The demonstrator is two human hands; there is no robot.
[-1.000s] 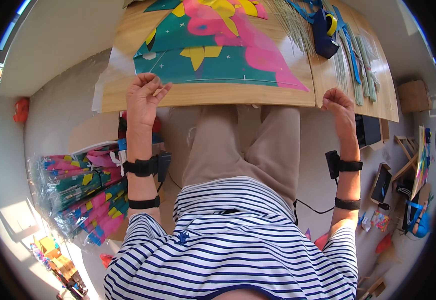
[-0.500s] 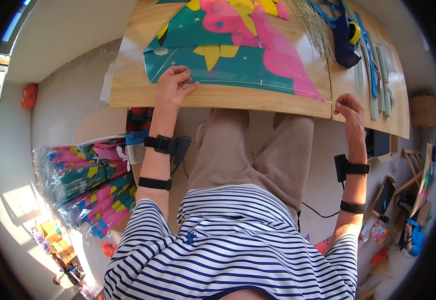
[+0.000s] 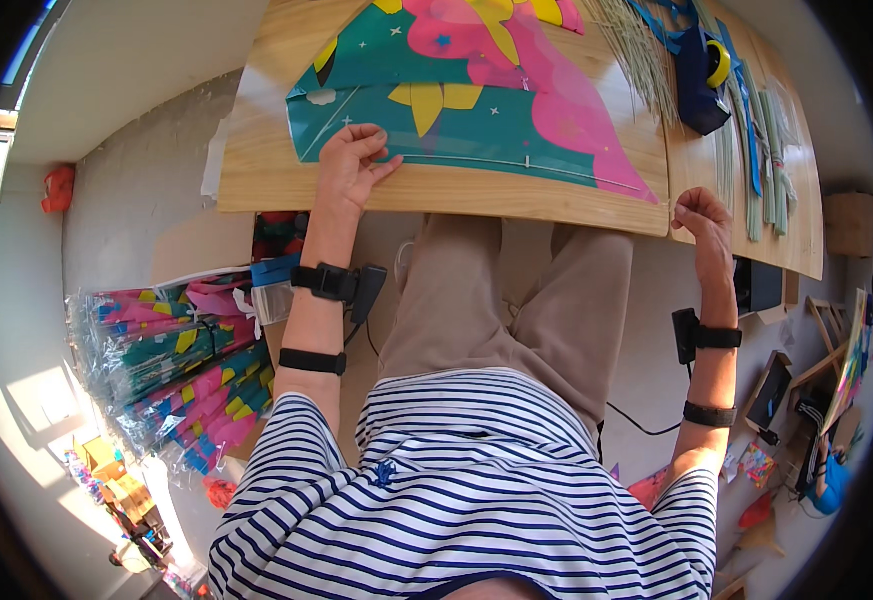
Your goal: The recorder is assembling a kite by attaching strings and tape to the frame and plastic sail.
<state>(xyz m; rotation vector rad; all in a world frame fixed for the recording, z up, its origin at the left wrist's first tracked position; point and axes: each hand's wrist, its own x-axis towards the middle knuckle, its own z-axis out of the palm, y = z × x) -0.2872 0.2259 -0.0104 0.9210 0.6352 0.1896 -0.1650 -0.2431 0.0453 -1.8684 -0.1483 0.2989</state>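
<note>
A printed kite-like sheet (image 3: 517,125) in teal, pink and yellow lies on the wooden table before me, its pointed pink corner toward the right. Along its near edge runs a thin pale rod (image 3: 477,163). My left hand (image 3: 354,168) is over the sheet's near edge, by the rod's left end, thumb and forefinger pinched together. What sits in that pinch is too small to make out. Just past the pink corner, at the table's front edge, my right hand (image 3: 707,218) is closed in a pinch; anything between its fingertips cannot be told.
Thin sticks (image 3: 637,60) lie in a bunch at the far right of the table. Beside them are a dark blue holder (image 3: 702,100) with a yellow roll and bundled pale green rods (image 3: 772,160). Plastic-wrapped colourful sheets (image 3: 172,350) are heaped at the left, below table level.
Both hands keep nearly the same places and pinched shapes. The view has shifted slightly, and a pale line by my right fingertips shows less clearly now.
</note>
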